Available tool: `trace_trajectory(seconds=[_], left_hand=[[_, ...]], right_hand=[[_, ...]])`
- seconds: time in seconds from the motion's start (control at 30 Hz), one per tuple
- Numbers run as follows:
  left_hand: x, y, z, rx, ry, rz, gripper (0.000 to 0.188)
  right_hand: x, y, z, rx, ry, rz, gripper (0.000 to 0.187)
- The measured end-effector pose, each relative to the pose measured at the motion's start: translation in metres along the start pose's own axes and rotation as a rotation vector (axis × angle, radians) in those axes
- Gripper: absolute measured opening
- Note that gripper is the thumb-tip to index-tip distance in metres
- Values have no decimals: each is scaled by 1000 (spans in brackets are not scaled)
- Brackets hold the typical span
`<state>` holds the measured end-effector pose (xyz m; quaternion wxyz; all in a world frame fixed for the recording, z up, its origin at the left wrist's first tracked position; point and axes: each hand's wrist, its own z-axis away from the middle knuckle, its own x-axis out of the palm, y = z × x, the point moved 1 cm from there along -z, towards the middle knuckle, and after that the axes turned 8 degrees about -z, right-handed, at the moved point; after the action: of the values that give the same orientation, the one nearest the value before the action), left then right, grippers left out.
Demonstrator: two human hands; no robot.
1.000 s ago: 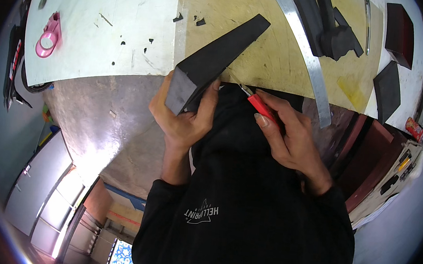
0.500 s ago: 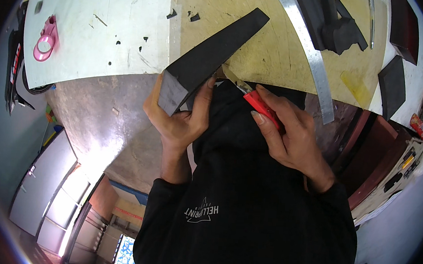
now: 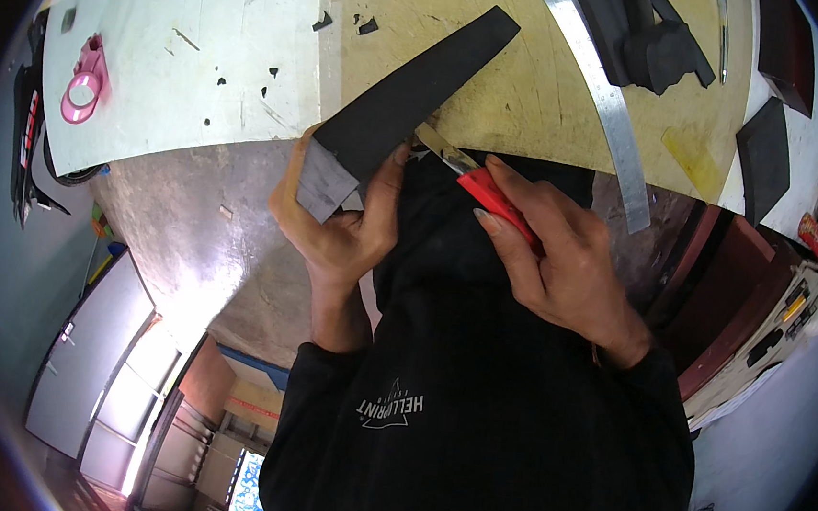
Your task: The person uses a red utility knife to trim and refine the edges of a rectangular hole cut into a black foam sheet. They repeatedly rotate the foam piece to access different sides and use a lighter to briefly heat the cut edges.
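A long, tapering black block [image 3: 412, 92], which looks like foam, is gripped at its wide end by my left hand [image 3: 341, 236]. Its grey end face points toward me, and its narrow tip reaches over the yellow part of the table. My right hand [image 3: 555, 257] is closed around a red-handled utility knife [image 3: 492, 200]. The knife's blade points up and left, near the block's right edge close to my left thumb; I cannot tell whether it touches.
A curved-looking metal ruler [image 3: 599, 98] lies right of the block, beside dark foam pieces [image 3: 660, 59]. Small black scraps [image 3: 367, 26] dot the table [image 3: 198, 8]. A pink tape dispenser [image 3: 84, 86] sits at the left, and a flat black piece [image 3: 762, 160] at the right.
The block has turned slightly in my left hand, showing its grey end face at another angle. The knife has shifted a little to the left.
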<state>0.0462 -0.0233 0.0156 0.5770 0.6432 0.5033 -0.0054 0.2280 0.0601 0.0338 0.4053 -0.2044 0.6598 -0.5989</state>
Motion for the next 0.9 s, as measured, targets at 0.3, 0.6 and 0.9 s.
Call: trace_trajectory(seconds=[0.3,0.6,0.9], left_hand=[[-1,-2,-1,-36,5,13,29],[0,5,-4,-109,1,41,25],[2,4,-2,-109,19,59,25]], right_hand=[[1,-12,2,-2,-18,159,43],[6,-9,-2,-31,33,160,42],[9,-11,-6,1,24,148,41]])
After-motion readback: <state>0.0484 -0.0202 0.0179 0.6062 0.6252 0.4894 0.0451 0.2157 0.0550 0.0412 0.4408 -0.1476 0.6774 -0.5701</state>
